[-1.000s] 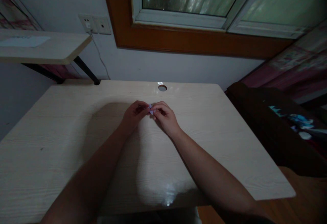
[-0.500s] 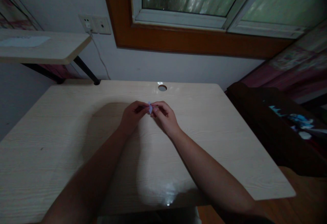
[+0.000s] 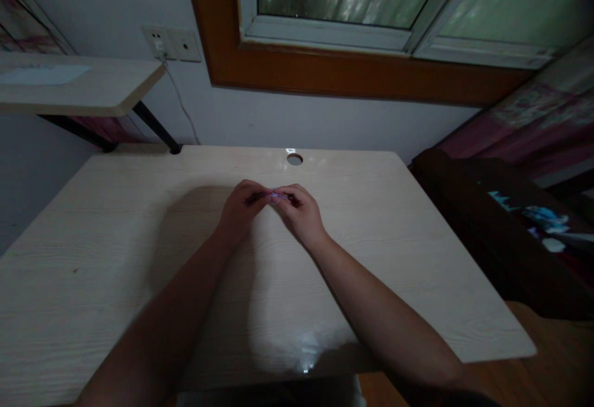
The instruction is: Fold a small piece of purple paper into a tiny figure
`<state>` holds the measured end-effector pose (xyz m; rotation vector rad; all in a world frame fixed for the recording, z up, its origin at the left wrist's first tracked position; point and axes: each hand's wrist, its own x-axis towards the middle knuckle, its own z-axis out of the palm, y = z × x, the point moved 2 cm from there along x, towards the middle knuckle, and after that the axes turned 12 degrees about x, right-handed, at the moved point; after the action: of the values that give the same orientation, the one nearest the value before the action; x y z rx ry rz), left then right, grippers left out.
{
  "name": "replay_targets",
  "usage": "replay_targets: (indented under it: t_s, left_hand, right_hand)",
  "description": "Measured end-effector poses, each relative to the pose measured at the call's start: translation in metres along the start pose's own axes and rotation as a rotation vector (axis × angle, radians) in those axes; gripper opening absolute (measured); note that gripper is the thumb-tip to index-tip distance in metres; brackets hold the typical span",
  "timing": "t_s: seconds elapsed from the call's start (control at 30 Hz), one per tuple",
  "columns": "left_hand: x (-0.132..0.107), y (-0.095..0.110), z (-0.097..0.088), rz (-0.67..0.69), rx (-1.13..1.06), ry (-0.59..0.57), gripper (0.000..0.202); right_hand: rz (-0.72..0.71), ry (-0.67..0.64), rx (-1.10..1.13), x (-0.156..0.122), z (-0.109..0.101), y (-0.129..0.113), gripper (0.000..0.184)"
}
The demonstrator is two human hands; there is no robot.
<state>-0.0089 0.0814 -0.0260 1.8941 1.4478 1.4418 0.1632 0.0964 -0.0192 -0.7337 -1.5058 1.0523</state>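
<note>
My left hand (image 3: 242, 210) and my right hand (image 3: 299, 211) meet over the middle of a pale wooden desk (image 3: 139, 258). Both pinch a tiny pale-purple folded piece of paper (image 3: 275, 195) between their fingertips. The paper lies nearly flat between the fingers and is mostly hidden by them. Both hands hover just above the desk top, a little in front of the round cable hole (image 3: 294, 159).
A wall socket with a cable (image 3: 171, 44) sits above the desk's back left. A side shelf (image 3: 78, 88) juts in at the left. A window (image 3: 371, 5) is above. Dark furniture with small blue items (image 3: 529, 221) stands to the right.
The small paper stood upright between the fingertips before; now it is turned flatter and more covered by the fingers. The hands stay in the same place.
</note>
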Motion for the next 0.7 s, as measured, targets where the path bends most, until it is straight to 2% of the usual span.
replay_targets:
  t_s: [0.3, 0.5, 0.7]
  left_hand:
    - [0.0005, 0.0046, -0.0031, -0.044, 0.030, -0.004, 0.014]
    - [0.0006, 0.0049, -0.0041, -0.125, 0.007, -0.029, 0.015]
    - [0.0003, 0.0050, -0.0009, -0.244, -0.098, -0.106, 0.020]
  right_hand:
    - [-0.005, -0.008, -0.002, 0.0003, 0.0006, -0.0019, 0.013]
    - [0.001, 0.001, -0.036, 0.0004, 0.0007, -0.0053, 0.010]
    - [0.019, -0.004, 0.017, 0.0013, -0.0008, 0.0022, 0.011]
